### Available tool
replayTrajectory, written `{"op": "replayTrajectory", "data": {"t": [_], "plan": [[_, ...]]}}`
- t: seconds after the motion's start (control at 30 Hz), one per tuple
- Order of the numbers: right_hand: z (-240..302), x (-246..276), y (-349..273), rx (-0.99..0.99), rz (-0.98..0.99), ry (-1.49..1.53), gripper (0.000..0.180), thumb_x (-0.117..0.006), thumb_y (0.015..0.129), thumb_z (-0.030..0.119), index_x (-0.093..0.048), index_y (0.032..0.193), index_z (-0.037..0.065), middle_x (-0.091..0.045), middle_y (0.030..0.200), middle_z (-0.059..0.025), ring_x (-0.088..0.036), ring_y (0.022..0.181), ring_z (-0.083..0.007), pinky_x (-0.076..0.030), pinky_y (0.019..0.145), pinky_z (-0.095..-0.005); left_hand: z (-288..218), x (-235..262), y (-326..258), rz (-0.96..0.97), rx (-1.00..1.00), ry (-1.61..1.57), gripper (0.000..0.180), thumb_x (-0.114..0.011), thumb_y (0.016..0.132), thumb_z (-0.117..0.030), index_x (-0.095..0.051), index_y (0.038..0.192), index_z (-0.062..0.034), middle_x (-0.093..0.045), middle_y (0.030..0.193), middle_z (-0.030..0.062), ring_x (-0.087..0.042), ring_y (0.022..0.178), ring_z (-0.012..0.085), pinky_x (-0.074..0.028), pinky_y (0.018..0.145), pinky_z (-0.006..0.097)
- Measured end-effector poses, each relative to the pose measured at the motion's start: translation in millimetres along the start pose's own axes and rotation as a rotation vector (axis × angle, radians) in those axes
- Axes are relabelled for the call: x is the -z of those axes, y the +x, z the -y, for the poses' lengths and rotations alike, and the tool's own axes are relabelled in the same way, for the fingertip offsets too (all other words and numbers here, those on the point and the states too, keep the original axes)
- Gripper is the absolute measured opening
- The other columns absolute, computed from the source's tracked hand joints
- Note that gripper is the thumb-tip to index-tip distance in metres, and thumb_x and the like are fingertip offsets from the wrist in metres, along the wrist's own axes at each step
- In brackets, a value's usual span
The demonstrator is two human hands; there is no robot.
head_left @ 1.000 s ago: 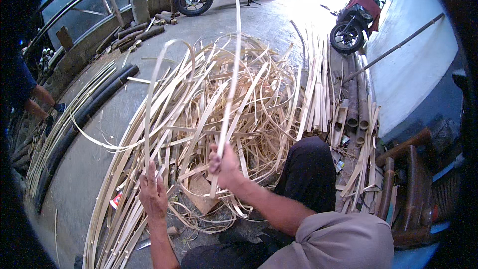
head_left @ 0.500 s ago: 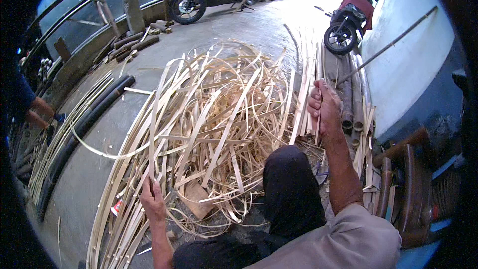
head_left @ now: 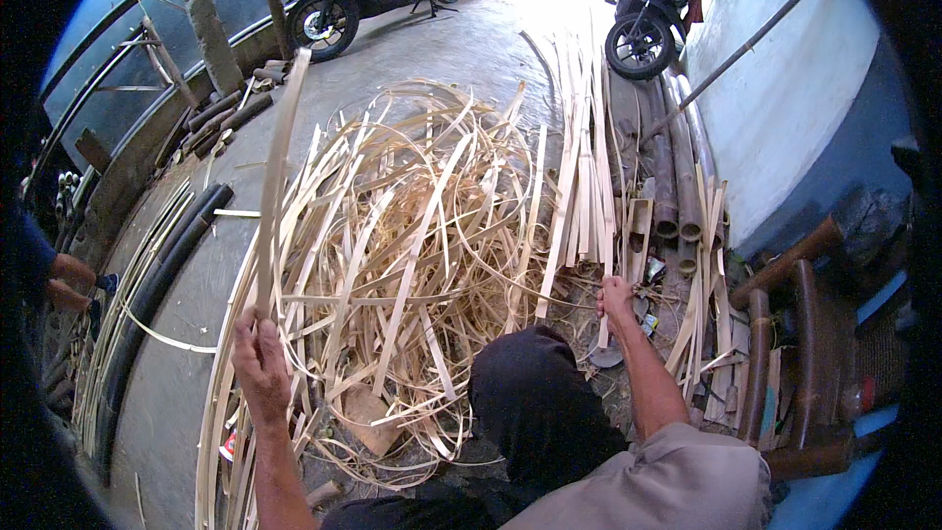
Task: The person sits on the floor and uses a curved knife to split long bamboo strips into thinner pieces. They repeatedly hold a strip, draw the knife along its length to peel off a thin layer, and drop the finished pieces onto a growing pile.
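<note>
In my left hand is the lower end of a flat, pale bamboo strip; it stands nearly upright, its top reaching up toward the parked scooter. My right hand is lower on the right, beyond my knee, fingers closed on the end of a thin, curved bamboo shaving that arcs out of the pile. Between both hands spreads a large tangled heap of bamboo shavings on the concrete floor. Long split bamboo strips lie along the heap's left side.
Bamboo poles and more split strips lie along the right wall. A brown bamboo chair is at my right. Dark poles lie at left, near another person's hands. A scooter and a motorcycle stand farther off.
My right hand has come down and slightly left, from raised to low beside my knee. My left hand has moved left and up a little, with the strip now standing clear of the heap's middle.
</note>
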State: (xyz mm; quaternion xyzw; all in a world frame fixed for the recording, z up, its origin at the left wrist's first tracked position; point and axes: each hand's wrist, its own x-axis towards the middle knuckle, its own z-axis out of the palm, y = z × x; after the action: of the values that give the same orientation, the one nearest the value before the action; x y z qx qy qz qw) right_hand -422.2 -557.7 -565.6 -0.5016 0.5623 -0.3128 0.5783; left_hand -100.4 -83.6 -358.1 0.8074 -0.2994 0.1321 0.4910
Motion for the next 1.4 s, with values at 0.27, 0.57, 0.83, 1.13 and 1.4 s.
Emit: {"op": "replayTrajectory", "data": {"t": [0.27, 0.57, 0.83, 1.13, 1.4], "plan": [[-4, 9, 39, 0.075, -0.017, 0.058, 0.022, -0.052, 0.104, 0.027, -0.054, 0.101, 0.005, -0.051, 0.061, -0.0048, -0.047, 0.040, -0.0150, -0.038, 0.033, -0.0334, -82, -19, 91, -0.152, -0.259, -0.047, 0.022, -0.052, 0.107, -0.019, -0.059, 0.124, -0.0065, -0.049, 0.071, 0.0004, -0.043, 0.064, 0.0083, -0.036, 0.058, 0.027], [-63, 40, 57, -0.078, 0.067, -0.181, 0.024, -0.050, 0.103, 0.031, -0.051, 0.097, 0.008, -0.054, 0.065, -0.0050, -0.054, 0.046, -0.0193, -0.049, 0.040, -0.0377, 6, -69, 54, 0.342, -0.292, 0.495, 0.017, -0.051, 0.107, -0.030, -0.057, 0.109, -0.0148, -0.059, 0.066, 0.0194, -0.059, 0.052, 0.0375, -0.044, 0.049, 0.048], [-69, 50, 50, 0.252, -0.077, -0.915, 0.039, -0.061, 0.096, 0.031, -0.063, 0.113, -0.003, -0.069, 0.098, -0.0259, -0.066, 0.092, -0.0422, -0.053, 0.079, -0.0515, 121, 8, -54, 0.622, 0.194, 0.645, 0.019, -0.053, 0.098, -0.019, -0.056, 0.114, -0.0087, -0.068, 0.091, 0.0252, -0.067, 0.088, 0.0451, -0.052, 0.076, 0.057], [15, -113, -85, 1.280, 0.452, -0.786, 0.029, -0.060, 0.097, 0.015, -0.062, 0.119, -0.003, -0.062, 0.113, -0.0227, -0.058, 0.109, -0.0411, -0.047, 0.095, -0.0502, 139, 61, -95, 0.466, 0.196, 0.786, 0.032, -0.050, 0.100, -0.030, -0.062, 0.120, -0.0078, -0.067, 0.108, 0.0244, -0.063, 0.100, 0.0461, -0.050, 0.087, 0.056], [-80, -236, -267, 1.482, 1.861, -0.422, 0.032, -0.065, 0.091, 0.024, -0.059, 0.117, 0.006, -0.060, 0.109, -0.0163, -0.062, 0.100, -0.0368, -0.055, 0.084, -0.0458, 115, 73, -81, 0.488, 0.083, 0.796, 0.033, -0.052, 0.103, -0.038, -0.062, 0.098, -0.0061, -0.064, 0.090, 0.0183, -0.064, 0.089, 0.0386, -0.052, 0.076, 0.049]]}}
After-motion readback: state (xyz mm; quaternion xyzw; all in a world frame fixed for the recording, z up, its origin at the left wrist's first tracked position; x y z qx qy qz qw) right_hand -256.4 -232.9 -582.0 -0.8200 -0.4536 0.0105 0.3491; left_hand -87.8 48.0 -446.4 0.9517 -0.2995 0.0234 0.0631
